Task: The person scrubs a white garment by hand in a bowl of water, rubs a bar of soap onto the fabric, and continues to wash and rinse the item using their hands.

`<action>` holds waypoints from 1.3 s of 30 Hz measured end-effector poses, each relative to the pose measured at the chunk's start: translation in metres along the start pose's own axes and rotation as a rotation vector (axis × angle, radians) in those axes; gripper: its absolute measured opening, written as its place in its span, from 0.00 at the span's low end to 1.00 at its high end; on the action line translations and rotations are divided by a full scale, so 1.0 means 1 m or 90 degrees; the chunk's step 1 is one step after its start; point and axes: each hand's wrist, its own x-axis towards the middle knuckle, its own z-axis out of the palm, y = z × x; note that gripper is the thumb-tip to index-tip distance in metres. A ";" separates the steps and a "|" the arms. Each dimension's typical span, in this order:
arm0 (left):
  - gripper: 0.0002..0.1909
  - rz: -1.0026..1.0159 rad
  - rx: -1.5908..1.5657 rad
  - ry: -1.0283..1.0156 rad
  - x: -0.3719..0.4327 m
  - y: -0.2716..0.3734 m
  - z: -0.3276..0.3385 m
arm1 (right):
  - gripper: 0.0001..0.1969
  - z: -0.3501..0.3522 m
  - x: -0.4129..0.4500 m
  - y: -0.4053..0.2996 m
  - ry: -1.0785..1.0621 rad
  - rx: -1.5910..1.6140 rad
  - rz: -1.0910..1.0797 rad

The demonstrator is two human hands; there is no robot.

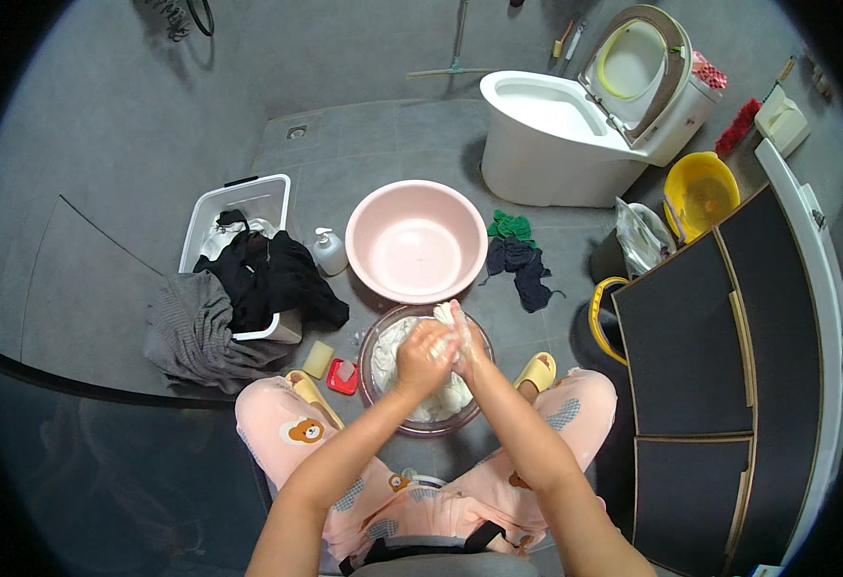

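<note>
White wet cloth (436, 404) lies bunched in a round, dark-rimmed, see-through basin (432, 430) on the floor between my feet. Over its far side, my left hand (425, 358) and my right hand (468, 346) press together around a gathered part of that cloth, which pokes out above the fingers. Suds show on the fingers. Just beyond stands a pink plastic basin (418, 241) with nothing visible in it. Left of the see-through basin are a red soap dish (342, 377) with a piece of soap (346, 370) and a yellow sponge (318, 359).
A white bin (286, 198) with dark clothes (277, 278) and a grey knit garment (194, 324) stands left, beside a pump bottle (330, 252). Green cloth (511, 225) and navy cloth (526, 270) lie right. Farther off are a toilet (551, 159), a yellow bucket (703, 191) and a dark cabinet (688, 360).
</note>
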 end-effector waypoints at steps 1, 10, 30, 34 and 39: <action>0.07 0.001 -0.010 -0.005 -0.006 0.009 0.007 | 0.17 -0.017 0.009 -0.001 0.009 0.001 -0.007; 0.12 -0.019 0.129 -0.011 0.007 -0.010 0.001 | 0.13 -0.008 0.008 0.024 0.041 -0.164 -0.040; 0.15 -0.786 -0.826 0.301 0.040 -0.038 -0.022 | 0.24 -0.004 -0.007 0.025 -0.120 -0.652 -0.325; 0.19 -0.706 -1.004 0.152 0.033 -0.027 -0.011 | 0.28 -0.028 0.019 0.042 -0.237 -0.713 -0.393; 0.21 -0.667 -0.555 -0.207 0.045 -0.027 -0.040 | 0.20 -0.011 0.005 0.018 -0.023 -0.300 -0.184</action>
